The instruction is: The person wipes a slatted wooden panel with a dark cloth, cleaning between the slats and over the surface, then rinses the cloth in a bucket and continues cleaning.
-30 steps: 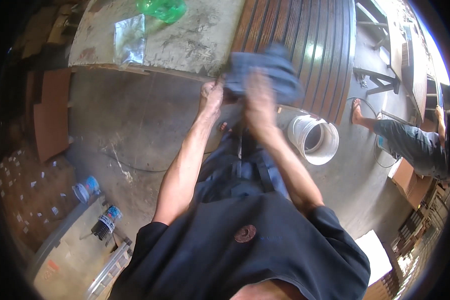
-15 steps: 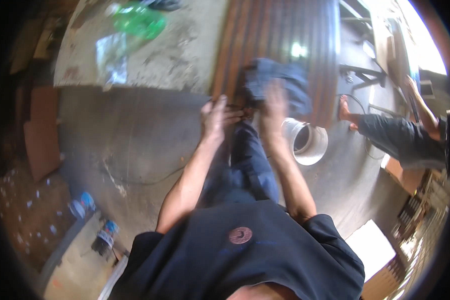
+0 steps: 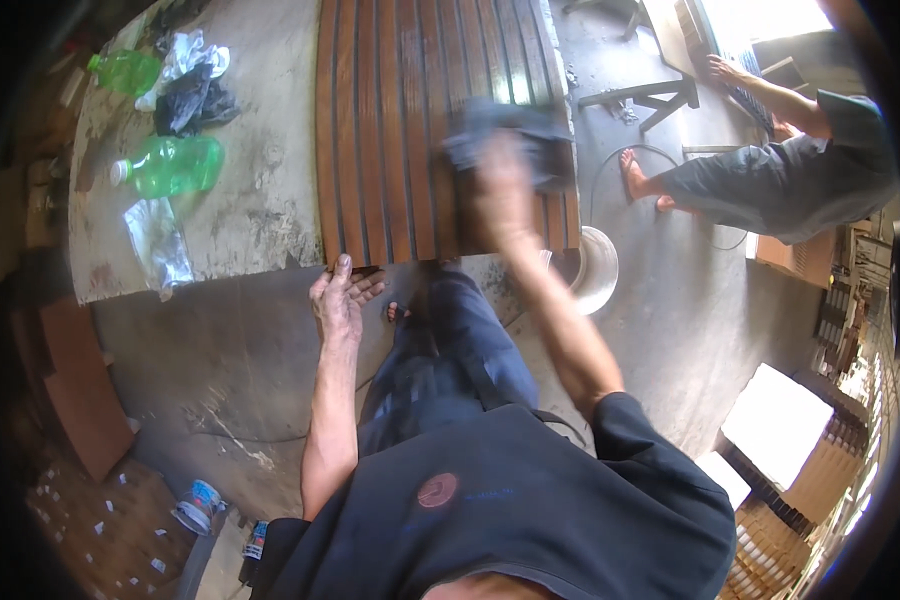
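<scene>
A brown slatted wooden panel (image 3: pixel 385 130) with dark grooves lies on a worn, pale work table (image 3: pixel 260 225). On the panel's right side, near its front end, my right hand (image 3: pixel 505 180) presses a dark grey-blue cloth (image 3: pixel 540 150) down; motion blurs both. Palm up, my left hand (image 3: pixel 340 300) is at the panel's front left corner, thumb against the edge and fingers stretched out just below it. Nothing shows inside that hand.
Green plastic bottles (image 3: pixel 175 166), crumpled bags (image 3: pixel 195 95) and a clear packet (image 3: pixel 158 240) lie on the table's left. A white bucket (image 3: pixel 595 270) stands by the panel's front right corner. To the right, another person (image 3: pixel 770 180) works at a bench.
The view has shifted, bringing more of the panel and table into sight. My right hand and the cloth have moved farther onto the panel; my left hand's fingers remain by its front edge.
</scene>
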A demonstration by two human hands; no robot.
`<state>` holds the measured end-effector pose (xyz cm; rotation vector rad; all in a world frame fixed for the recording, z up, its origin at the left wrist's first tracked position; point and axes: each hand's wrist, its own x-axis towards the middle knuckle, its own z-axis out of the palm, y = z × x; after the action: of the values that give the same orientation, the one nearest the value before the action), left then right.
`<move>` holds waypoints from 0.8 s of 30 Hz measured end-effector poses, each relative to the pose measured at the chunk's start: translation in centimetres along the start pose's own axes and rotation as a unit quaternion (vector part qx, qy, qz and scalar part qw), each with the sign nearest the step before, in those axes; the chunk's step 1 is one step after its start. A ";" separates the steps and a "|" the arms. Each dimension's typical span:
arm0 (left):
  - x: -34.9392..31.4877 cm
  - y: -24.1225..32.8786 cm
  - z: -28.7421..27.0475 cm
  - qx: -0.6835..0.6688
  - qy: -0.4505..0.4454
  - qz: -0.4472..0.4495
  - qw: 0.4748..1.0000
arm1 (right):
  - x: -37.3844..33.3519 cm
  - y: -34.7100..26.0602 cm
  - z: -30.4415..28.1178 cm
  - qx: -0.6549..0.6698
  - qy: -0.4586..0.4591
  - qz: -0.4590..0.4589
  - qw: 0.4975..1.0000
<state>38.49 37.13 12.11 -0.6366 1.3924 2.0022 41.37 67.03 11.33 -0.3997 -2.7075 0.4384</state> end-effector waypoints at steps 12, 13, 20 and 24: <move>0.4 -0.7 -0.3 -0.014 0.037 0.033 0.999 | 3.2 8.6 -2.3 0.034 -0.009 0.056 0.998; 0.2 -0.6 0.4 -0.012 0.038 0.022 0.999 | 4.3 8.6 -1.7 -0.004 0.043 0.027 0.999; 0.4 -0.1 -0.9 -0.007 0.018 -0.020 1.000 | 5.5 -15.7 9.4 0.226 -0.150 -0.149 0.951; -0.5 0.1 -1.2 -0.017 0.051 -0.032 0.998 | 8.0 -5.2 7.8 0.167 -0.122 -0.174 0.963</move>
<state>38.80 35.89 12.13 -0.7980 1.3807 1.9713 29.98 62.99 8.76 0.2365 -2.7773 0.8676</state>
